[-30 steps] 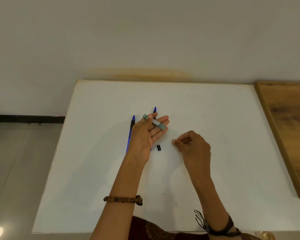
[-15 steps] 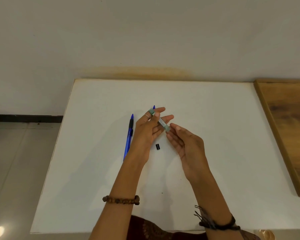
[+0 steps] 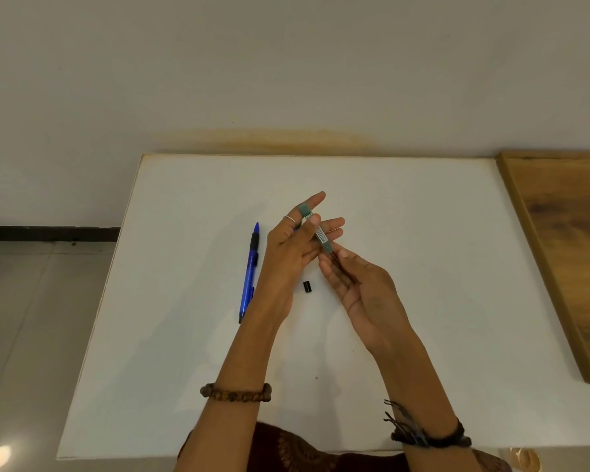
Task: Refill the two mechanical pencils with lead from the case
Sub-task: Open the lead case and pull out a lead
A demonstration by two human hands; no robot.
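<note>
My left hand (image 3: 286,257) grips the green-grey lead case (image 3: 322,237) between thumb and fingers, tilted with its lower end pointing down to the right. Thin dark leads (image 3: 338,264) stick out of that end onto the fingers of my right hand (image 3: 361,291), which lies palm up just below the case. One blue mechanical pencil (image 3: 249,274) lies on the white table (image 3: 423,233) left of my left hand. The second pencil is almost wholly hidden behind that hand. A small black cap (image 3: 308,287) lies on the table between my hands.
A wooden board (image 3: 566,240) borders the table on the right. The wall runs along the far edge. Tiled floor (image 3: 31,318) shows past the left edge. Bracelets circle both wrists.
My left hand has lifted and tilted the case more steeply. My right hand came from the table, turned palm up under the case's lower end, and leads now show there.
</note>
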